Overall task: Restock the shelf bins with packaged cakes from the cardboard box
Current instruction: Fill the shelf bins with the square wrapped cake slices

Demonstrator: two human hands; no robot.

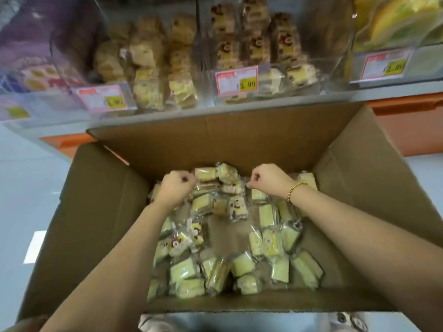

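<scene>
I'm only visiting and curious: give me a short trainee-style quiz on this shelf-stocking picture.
1. True or false: the open brown cardboard box is empty.
2. Multiple choice: the gold beaded bracelet sits on which wrist? A) left B) right C) neither
3. Fill the gap: the left hand and right hand pinch clear-wrapped yellow cakes at the box's ___ end, nearest the clear plastic shelf bins.

Key: 1 false, it holds many wrapped cakes; 2 B; 3 far.
</scene>
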